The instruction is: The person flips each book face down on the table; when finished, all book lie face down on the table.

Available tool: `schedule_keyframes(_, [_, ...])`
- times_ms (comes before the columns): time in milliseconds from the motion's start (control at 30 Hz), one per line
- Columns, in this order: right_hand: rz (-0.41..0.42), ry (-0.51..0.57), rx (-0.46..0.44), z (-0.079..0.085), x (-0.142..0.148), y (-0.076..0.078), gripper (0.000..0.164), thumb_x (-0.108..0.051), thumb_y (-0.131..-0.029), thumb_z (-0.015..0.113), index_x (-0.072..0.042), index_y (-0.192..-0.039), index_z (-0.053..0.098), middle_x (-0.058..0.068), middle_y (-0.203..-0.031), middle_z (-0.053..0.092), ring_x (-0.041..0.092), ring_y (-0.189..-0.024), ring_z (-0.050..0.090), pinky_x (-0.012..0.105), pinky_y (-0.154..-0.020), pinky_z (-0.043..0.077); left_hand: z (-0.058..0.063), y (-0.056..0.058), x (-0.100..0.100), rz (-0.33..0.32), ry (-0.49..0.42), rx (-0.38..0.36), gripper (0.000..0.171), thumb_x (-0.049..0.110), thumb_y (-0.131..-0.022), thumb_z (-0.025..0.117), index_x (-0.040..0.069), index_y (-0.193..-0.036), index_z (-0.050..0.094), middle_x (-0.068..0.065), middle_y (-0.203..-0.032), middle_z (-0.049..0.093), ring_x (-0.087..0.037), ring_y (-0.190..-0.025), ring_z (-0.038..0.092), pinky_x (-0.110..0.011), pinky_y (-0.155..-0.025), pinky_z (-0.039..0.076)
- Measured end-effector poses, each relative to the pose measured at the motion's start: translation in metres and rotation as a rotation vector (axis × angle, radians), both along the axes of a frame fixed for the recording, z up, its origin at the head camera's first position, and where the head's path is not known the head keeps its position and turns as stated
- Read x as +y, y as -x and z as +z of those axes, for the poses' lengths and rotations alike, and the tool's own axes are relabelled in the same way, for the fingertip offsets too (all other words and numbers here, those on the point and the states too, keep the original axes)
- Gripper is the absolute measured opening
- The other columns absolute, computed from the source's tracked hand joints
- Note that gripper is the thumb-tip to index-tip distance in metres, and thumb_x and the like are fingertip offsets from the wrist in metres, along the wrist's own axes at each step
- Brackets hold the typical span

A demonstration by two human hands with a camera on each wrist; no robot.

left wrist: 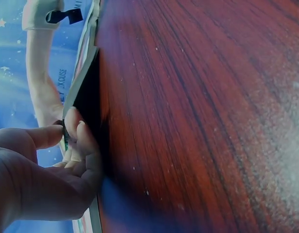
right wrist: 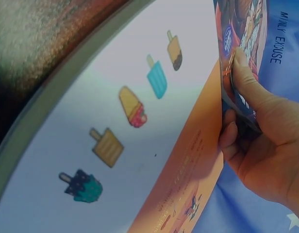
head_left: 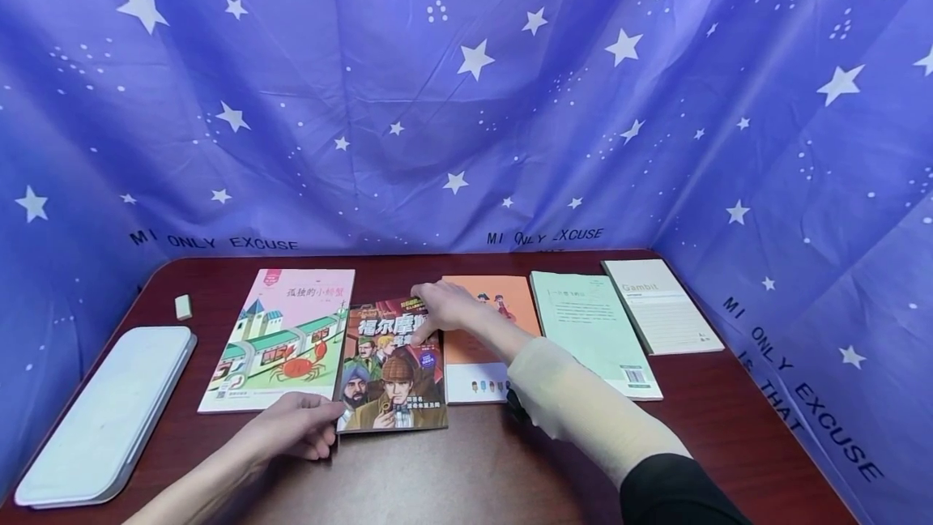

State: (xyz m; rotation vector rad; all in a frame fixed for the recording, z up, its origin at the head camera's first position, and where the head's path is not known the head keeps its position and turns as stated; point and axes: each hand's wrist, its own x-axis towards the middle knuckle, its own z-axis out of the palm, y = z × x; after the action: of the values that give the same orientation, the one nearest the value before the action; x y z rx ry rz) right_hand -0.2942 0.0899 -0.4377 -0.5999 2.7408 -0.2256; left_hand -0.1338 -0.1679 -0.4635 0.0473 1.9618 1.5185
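Note:
A book with a detective in a checked cap on its cover lies between a pink crab picture book and an orange-and-white book. My left hand pinches its lower left edge, thumb above and fingers beneath; in the left wrist view this edge is raised off the wood, with a dark gap below. At the upper right edge my right hand grips the same book. The right wrist view shows that thumb on the cover and fingers curled under it, beside the white part with ice-lolly drawings.
A pale green book and a cream notebook lie to the right on the dark red wooden table. At the left are a white case and a small eraser. Blue star-patterned curtains surround the table.

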Motion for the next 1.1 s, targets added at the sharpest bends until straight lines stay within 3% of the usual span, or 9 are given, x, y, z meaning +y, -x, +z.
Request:
schedule_keyframes(133, [-0.002,0.001,-0.003,0.0,0.0,0.001,0.098,-0.049,-0.07,0.09,-0.014,-0.151,0.049,0.005,-0.148,0.061,0.024,-0.124,0.065,0.04,-0.106,0.055,0.0,0.0,0.002,0.01,-0.032,-0.003,0.03,0.029,-0.105,0.056,0.002,-0.096,0.066,-0.001,-0.078,0.073,-0.008,-0.068,0.072,-0.026,-0.065,0.063])
schedule_keyframes(300, [0.014,0.027,-0.008,-0.001,0.004,0.003,0.099,-0.051,-0.07,0.09,-0.013,-0.152,0.049,0.005,-0.148,0.061,0.024,-0.125,0.065,0.041,-0.107,0.055,0.002,0.002,0.005,0.054,-0.147,-0.047,0.027,0.025,-0.104,0.059,-0.001,-0.102,0.062,-0.008,-0.086,0.076,-0.014,-0.077,0.077,-0.031,-0.075,0.066])
schedule_keyframes(467, [0.031,0.151,-0.078,0.001,0.013,0.007,0.085,-0.044,-0.082,0.086,-0.007,-0.149,0.051,0.009,-0.146,0.061,0.027,-0.13,0.062,0.041,-0.109,0.053,0.007,0.008,0.002,0.109,-0.251,-0.095,0.022,0.022,-0.103,0.06,0.0,-0.106,0.057,-0.007,-0.086,0.075,-0.016,-0.08,0.078,-0.03,-0.078,0.065])
schedule_keyframes(533, [0.034,0.228,-0.111,0.003,0.017,0.008,0.072,-0.039,-0.088,0.082,-0.005,-0.145,0.055,0.011,-0.139,0.065,0.026,-0.123,0.064,0.041,-0.104,0.054,0.01,0.011,0.0,0.12,-0.258,-0.095,0.021,0.021,-0.103,0.059,0.001,-0.107,0.055,-0.005,-0.088,0.073,-0.016,-0.081,0.078,-0.03,-0.078,0.065])
schedule_keyframes(700, [0.038,0.407,-0.124,0.007,0.031,0.008,0.037,-0.034,-0.101,0.067,-0.006,-0.125,0.065,0.008,-0.099,0.074,0.019,-0.082,0.069,0.032,-0.08,0.056,0.019,0.02,-0.004,0.132,-0.241,-0.044,0.025,0.021,-0.104,0.056,-0.002,-0.114,0.054,-0.002,-0.093,0.069,-0.015,-0.083,0.077,-0.028,-0.08,0.065])
schedule_keyframes(767, [0.02,0.474,-0.139,0.008,0.038,0.007,0.03,-0.033,-0.104,0.062,-0.005,-0.117,0.066,0.006,-0.083,0.072,0.019,-0.07,0.068,0.029,-0.071,0.056,0.023,0.023,-0.004,0.147,-0.223,-0.015,0.033,0.021,-0.105,0.055,-0.007,-0.122,0.052,-0.001,-0.094,0.071,-0.014,-0.081,0.075,-0.027,-0.079,0.065])
schedule_keyframes(867, [-0.029,0.577,-0.178,0.008,0.049,0.004,0.029,-0.03,-0.105,0.059,-0.004,-0.117,0.065,0.005,-0.067,0.066,0.022,-0.058,0.065,0.03,-0.058,0.055,0.029,0.029,-0.002,0.186,-0.196,0.022,0.047,0.023,-0.105,0.053,-0.013,-0.134,0.043,0.001,-0.095,0.07,-0.011,-0.079,0.072,-0.026,-0.078,0.064])
schedule_keyframes(1000, [-0.141,0.7,-0.213,0.009,0.061,-0.003,0.036,-0.028,-0.104,0.061,-0.003,-0.13,0.061,0.001,-0.064,0.065,0.018,-0.054,0.064,0.028,-0.051,0.052,0.035,0.038,0.004,0.251,-0.182,0.072,0.056,0.026,-0.107,0.05,-0.014,-0.144,0.037,0.007,-0.093,0.068,-0.007,-0.076,0.07,-0.023,-0.077,0.061])
schedule_keyframes(1100, [-0.237,0.806,-0.234,0.013,0.067,-0.011,0.032,-0.025,-0.103,0.062,-0.002,-0.126,0.062,0.0,-0.065,0.065,0.015,-0.052,0.062,0.026,-0.051,0.051,0.037,0.045,0.01,0.293,-0.187,0.11,0.057,0.028,-0.108,0.049,-0.013,-0.146,0.039,0.009,-0.089,0.07,-0.005,-0.076,0.069,-0.021,-0.077,0.061])
